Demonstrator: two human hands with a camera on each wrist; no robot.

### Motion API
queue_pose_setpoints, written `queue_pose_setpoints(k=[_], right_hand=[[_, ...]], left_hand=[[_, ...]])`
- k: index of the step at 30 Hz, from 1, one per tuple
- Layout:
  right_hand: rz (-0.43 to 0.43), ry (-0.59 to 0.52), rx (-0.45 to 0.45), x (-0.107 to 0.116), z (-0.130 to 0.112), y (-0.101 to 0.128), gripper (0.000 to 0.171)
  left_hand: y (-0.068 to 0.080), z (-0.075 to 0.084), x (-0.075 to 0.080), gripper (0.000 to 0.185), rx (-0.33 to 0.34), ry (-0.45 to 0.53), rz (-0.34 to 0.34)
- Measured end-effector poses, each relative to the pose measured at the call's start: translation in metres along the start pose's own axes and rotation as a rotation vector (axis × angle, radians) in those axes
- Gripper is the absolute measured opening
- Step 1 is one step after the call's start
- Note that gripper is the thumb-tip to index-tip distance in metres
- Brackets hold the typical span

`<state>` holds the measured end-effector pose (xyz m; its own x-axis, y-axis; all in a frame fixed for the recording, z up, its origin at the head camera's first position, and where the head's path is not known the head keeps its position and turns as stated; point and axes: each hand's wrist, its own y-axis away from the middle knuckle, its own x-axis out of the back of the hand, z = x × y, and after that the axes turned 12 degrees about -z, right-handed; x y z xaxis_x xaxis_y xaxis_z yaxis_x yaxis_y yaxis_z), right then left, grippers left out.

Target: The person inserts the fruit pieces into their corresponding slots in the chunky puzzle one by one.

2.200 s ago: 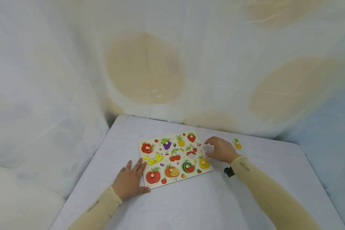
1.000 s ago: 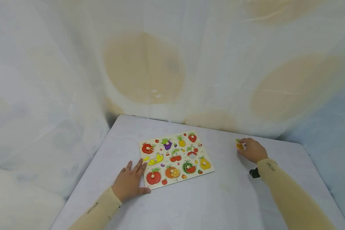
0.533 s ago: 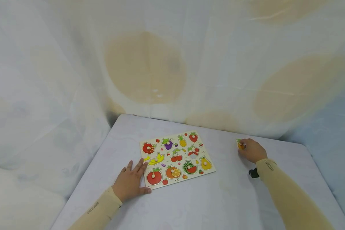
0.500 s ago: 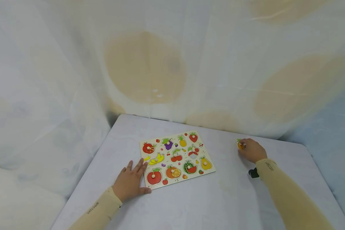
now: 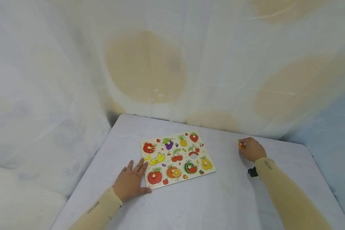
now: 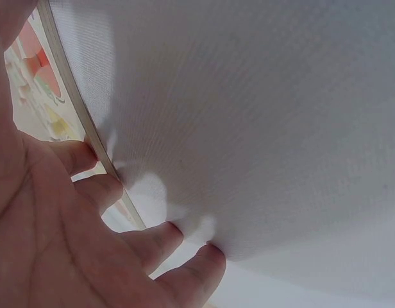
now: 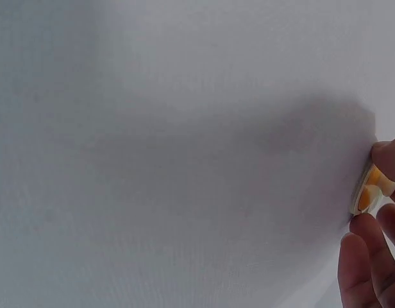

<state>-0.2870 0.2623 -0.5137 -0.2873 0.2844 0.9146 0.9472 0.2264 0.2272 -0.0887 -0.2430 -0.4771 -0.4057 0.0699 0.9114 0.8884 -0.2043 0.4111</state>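
Note:
A wooden fruit puzzle board (image 5: 176,187) lies on the table, most of its fruit pieces bearing small round knobs. Its pineapple spot (image 5: 182,141) shows a picture and no knob. My left hand (image 5: 130,182) rests with spread fingers along the board's left edge; in the left wrist view, fingertips (image 6: 108,187) touch the edge and others reach the cloth. Far to the right, my right hand (image 5: 252,149) pinches a pineapple puzzle piece (image 5: 241,144) by its knob. The right wrist view shows that piece (image 7: 365,197) between thumb and fingers, close over the cloth, partly hidden.
A white cloth covers the table (image 5: 195,204). Pale curtains with tan spots (image 5: 146,67) hang behind and at both sides. A dark object (image 5: 252,172) sits under my right wrist.
My right hand has gone from beside the board rightward to the pineapple piece and taken hold of its knob. Over the last second it has barely moved. The left hand stays on the board.

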Motion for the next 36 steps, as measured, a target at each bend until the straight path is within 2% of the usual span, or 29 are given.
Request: queue_pose_setpoints(k=[11, 25, 36], right_hand=[[-0.102, -0.05, -0.01, 0.0065, 0.0078, -0.0055, 0.041], [-0.108, -0.084, -0.014, 0.0064, 0.0055, -0.0048, 0.04], [-0.08, -0.056, -0.007, 0.0055, 0.0063, -0.0042, 0.04]], left_hand=[[-0.0009, -0.0002, -0.0011, 0.108, 0.003, 0.001, 0.004], [-0.0023, -0.0002, -0.0029, 0.109, 0.01, -0.01, 0.006], [-0.0009, 0.0008, -0.0008, 0.108, 0.006, -0.001, -0.001]])
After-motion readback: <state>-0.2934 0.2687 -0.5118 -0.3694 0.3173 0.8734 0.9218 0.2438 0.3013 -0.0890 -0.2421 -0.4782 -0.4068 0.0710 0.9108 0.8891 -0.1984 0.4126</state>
